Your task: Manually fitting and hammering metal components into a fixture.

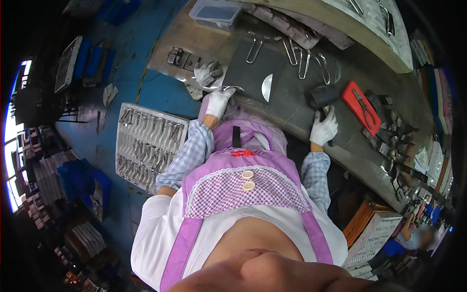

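Observation:
My left hand (219, 103), in a white glove, pinches a thin bent metal piece (235, 88) at the bench's near edge. The tip of this piece rests over a dark square plate (247, 61). Further right, my gloved right hand (324, 128) is closed around the handle of a mallet with a black cylindrical head (321, 97), which is down at the bench top. A shiny half-round metal piece (267, 88) lies on the plate's right edge. Behind the plate and to its right are several bent metal hooks (304, 65).
A grey-white glove (207, 73) and a metal fixture (183, 59) lie left of the plate, a clear plastic box (215, 14) behind them. Pliers (366, 108) rest on a red tray (351, 99) at right. A tray (122, 152) of metal parts stands left of me.

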`<state>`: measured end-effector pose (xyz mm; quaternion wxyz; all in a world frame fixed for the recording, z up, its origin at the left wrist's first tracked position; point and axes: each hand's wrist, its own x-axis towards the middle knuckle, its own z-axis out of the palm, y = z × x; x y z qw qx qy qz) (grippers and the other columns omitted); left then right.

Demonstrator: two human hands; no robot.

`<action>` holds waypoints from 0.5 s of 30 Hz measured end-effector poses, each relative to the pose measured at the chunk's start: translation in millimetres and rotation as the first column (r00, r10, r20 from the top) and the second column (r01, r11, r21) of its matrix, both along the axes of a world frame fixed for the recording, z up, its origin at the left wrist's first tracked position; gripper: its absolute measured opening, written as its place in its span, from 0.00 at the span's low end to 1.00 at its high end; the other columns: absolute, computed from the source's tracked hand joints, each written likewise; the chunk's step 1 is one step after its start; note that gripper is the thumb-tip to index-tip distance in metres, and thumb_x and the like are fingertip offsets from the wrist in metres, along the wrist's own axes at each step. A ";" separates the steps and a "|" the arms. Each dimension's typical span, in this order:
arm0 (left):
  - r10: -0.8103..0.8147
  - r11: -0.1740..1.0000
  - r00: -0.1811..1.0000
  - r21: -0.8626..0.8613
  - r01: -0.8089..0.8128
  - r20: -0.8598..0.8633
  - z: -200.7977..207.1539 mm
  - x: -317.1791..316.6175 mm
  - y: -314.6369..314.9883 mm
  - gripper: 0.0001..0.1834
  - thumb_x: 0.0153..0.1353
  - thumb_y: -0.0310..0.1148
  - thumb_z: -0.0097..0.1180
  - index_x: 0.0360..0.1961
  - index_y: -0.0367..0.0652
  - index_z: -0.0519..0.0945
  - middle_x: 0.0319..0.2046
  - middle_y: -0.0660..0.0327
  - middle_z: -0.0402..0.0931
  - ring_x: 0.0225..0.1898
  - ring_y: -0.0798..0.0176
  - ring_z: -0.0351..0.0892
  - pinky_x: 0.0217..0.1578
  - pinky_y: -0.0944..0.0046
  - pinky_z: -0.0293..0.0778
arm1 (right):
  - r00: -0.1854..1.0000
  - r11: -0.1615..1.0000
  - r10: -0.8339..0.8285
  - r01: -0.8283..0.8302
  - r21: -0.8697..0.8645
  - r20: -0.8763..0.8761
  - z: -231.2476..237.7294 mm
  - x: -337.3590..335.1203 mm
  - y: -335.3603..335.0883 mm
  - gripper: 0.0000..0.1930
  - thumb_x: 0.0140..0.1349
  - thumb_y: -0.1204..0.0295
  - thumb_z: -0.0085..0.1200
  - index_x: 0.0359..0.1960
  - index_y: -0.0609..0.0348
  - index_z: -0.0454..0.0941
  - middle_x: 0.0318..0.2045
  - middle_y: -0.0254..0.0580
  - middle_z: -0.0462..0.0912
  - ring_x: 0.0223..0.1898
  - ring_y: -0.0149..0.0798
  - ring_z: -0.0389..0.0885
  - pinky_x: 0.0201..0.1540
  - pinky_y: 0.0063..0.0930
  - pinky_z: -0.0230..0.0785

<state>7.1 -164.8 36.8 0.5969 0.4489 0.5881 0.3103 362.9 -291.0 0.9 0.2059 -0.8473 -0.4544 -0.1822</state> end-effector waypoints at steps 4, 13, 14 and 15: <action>-0.194 0.981 0.981 -0.037 0.193 -0.025 45.6 17.9 14.2 0.18 0.66 0.43 0.51 0.41 0.36 0.78 0.16 0.61 0.75 0.09 0.67 0.68 0.08 0.67 0.61 | 0.856 0.965 -0.176 0.053 -0.256 -0.486 19.6 21.0 28.0 0.16 0.57 0.59 0.60 0.43 0.52 0.84 0.31 0.49 0.84 0.34 0.55 0.81 0.40 0.51 0.71; -0.336 0.825 0.666 0.132 0.549 -0.666 -60.4 41.6 33.9 0.08 0.59 0.29 0.50 0.35 0.40 0.80 0.33 0.47 0.81 0.39 0.45 0.83 0.41 0.51 0.79 | -0.177 0.876 0.345 -0.293 0.384 -0.922 176.4 -97.3 63.7 0.09 0.61 0.65 0.61 0.37 0.57 0.80 0.17 0.29 0.75 0.14 0.26 0.68 0.16 0.25 0.59; -0.296 0.749 0.584 0.196 0.633 -0.756 -62.1 44.7 33.3 0.08 0.59 0.28 0.50 0.35 0.41 0.80 0.33 0.46 0.80 0.39 0.44 0.83 0.41 0.51 0.79 | 0.433 0.716 0.687 -0.539 0.443 -0.584 110.4 -101.3 71.1 0.10 0.61 0.65 0.61 0.36 0.57 0.80 0.18 0.32 0.77 0.16 0.33 0.71 0.20 0.32 0.65; -0.313 0.741 0.575 0.184 0.645 -0.756 -69.5 37.0 27.3 0.08 0.59 0.28 0.50 0.35 0.41 0.80 0.33 0.46 0.80 0.39 0.44 0.83 0.41 0.51 0.79 | 0.644 0.604 0.751 -0.760 0.240 0.148 73.2 -108.1 74.2 0.10 0.60 0.64 0.62 0.34 0.57 0.80 0.20 0.35 0.79 0.17 0.40 0.75 0.24 0.39 0.71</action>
